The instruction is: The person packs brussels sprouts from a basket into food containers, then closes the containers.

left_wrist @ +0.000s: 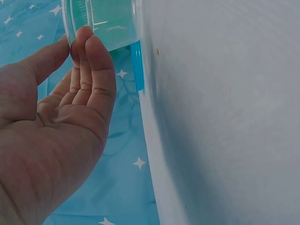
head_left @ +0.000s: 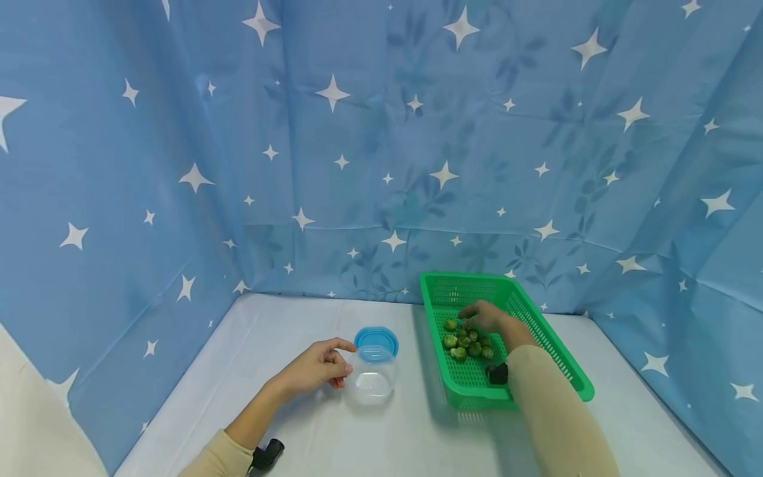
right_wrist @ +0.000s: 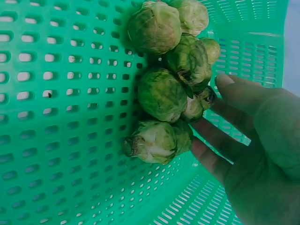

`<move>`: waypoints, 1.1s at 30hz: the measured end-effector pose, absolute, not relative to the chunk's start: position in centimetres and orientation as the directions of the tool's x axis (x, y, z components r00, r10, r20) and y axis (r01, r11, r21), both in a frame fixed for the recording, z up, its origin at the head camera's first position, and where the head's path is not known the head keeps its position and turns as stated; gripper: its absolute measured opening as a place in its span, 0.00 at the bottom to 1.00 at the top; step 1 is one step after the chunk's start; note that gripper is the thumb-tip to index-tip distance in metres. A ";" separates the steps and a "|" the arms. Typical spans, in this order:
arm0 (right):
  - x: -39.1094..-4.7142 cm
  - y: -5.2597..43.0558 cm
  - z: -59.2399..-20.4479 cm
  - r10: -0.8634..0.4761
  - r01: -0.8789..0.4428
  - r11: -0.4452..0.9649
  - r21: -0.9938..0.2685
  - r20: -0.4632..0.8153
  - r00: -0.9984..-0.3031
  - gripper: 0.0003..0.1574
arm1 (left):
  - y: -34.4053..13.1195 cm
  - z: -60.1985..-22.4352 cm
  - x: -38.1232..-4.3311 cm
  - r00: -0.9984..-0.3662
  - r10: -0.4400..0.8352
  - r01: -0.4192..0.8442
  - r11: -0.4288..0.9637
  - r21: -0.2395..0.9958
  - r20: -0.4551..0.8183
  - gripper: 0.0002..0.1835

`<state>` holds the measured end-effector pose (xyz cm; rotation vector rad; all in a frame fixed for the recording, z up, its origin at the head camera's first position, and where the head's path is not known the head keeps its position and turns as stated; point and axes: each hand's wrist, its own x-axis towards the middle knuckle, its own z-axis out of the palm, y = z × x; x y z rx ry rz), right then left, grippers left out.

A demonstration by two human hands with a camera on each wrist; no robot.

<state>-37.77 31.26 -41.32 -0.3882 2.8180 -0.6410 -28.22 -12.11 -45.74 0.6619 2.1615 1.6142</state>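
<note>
Presently: Brussels sprouts [head_left: 474, 349] nearest right hand [head_left: 487, 317];
cluster lies just left of its relaxed fingers; left hand [head_left: 314, 368] pinches clear container [head_left: 372, 384]

Bare left hand [head_left: 316, 368], thumb [left_wrist: 49, 58] and fingers [left_wrist: 101, 65] curved close together; bare right hand [head_left: 487, 318], fingers parted; both forearms [head_left: 256, 414] stretched forward in beige cloth sleeves [head_left: 554, 407]

Blue star-printed fabric walls [head_left: 369, 132] surround a white tabletop [head_left: 417, 444] on three sides.
</note>
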 end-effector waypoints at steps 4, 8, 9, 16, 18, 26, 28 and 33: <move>-37.7 31.2 -41.2 -0.289 -0.195 0.879 -0.435 -0.160 -0.944 0.21 | -12.2 -45.7 -28.3 -0.824 0.566 0.152 0.236 0.960 -0.009 0.23; -37.8 31.2 -41.2 -0.292 -0.213 0.885 -0.414 -0.137 -0.946 0.18 | -12.3 -45.6 -28.3 -0.825 0.565 0.153 0.242 0.958 -0.011 0.24; -37.9 31.2 -41.2 -0.289 -0.212 0.885 -0.414 -0.133 -0.948 0.17 | -12.3 -45.6 -28.3 -0.825 0.566 0.155 0.241 0.958 -0.010 0.24; -37.9 31.1 -41.3 -0.287 -0.221 0.882 -0.416 -0.102 -0.952 0.15 | -12.3 -45.6 -28.4 -0.823 0.568 0.160 0.245 0.956 -0.007 0.23; -37.9 31.2 -41.4 -0.292 -0.230 0.881 -0.414 -0.093 -0.952 0.15 | -12.3 -45.7 -28.4 -0.823 0.568 0.158 0.246 0.956 -0.010 0.23; -38.0 31.4 -41.4 -0.284 -0.228 0.876 -0.424 -0.072 -0.956 0.13 | -12.2 -45.9 -28.5 -0.821 0.571 0.153 0.237 0.959 -0.010 0.23; -38.0 31.4 -41.5 -0.283 -0.232 0.876 -0.423 -0.062 -0.957 0.13 | -12.2 -45.9 -28.5 -0.822 0.570 0.151 0.238 0.959 -0.012 0.23; -38.0 31.5 -41.6 -0.281 -0.237 0.867 -0.438 -0.038 -0.959 0.13 | -12.2 -46.1 -28.5 -0.822 0.569 0.151 0.238 0.959 -0.012 0.23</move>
